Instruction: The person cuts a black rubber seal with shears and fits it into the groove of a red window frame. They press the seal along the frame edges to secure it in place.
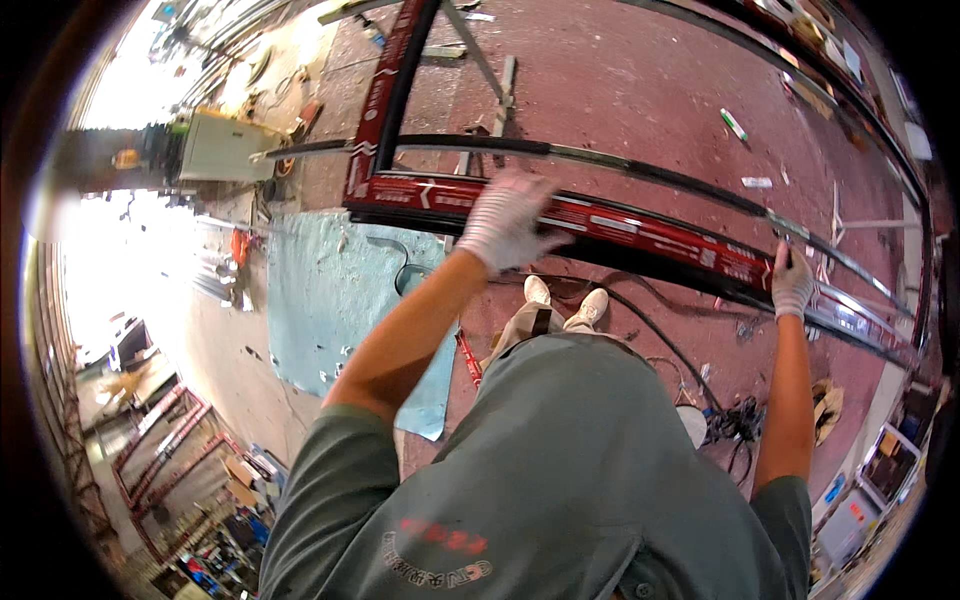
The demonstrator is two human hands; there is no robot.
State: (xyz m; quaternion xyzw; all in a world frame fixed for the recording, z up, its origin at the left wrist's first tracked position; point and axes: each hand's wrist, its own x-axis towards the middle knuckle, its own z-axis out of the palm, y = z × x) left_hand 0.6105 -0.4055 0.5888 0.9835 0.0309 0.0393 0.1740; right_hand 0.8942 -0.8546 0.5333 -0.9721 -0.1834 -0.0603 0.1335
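Note:
A large rectangular metal frame (600, 244), covered in red printed film along its near rail, lies in front of me at waist height. My left hand (508, 222), in a white knit glove, rests across that rail toward its left corner. Its fingers are stretched out and slightly blurred, and nothing shows in them. Farther right, my gloved right hand (793, 283) is closed at the rail, with a small dark thing at its fingertips that is too small to name. Beside it the rail shows bare, shiny metal (850, 318).
A thin dark bar (640, 172) spans behind the near rail. On the reddish floor lie a blue sheet (310, 300), a black hose (660, 335), a green-and-white tube (733, 124) and a tangle of black cable (738, 420). More red frames (165, 450) stand at lower left.

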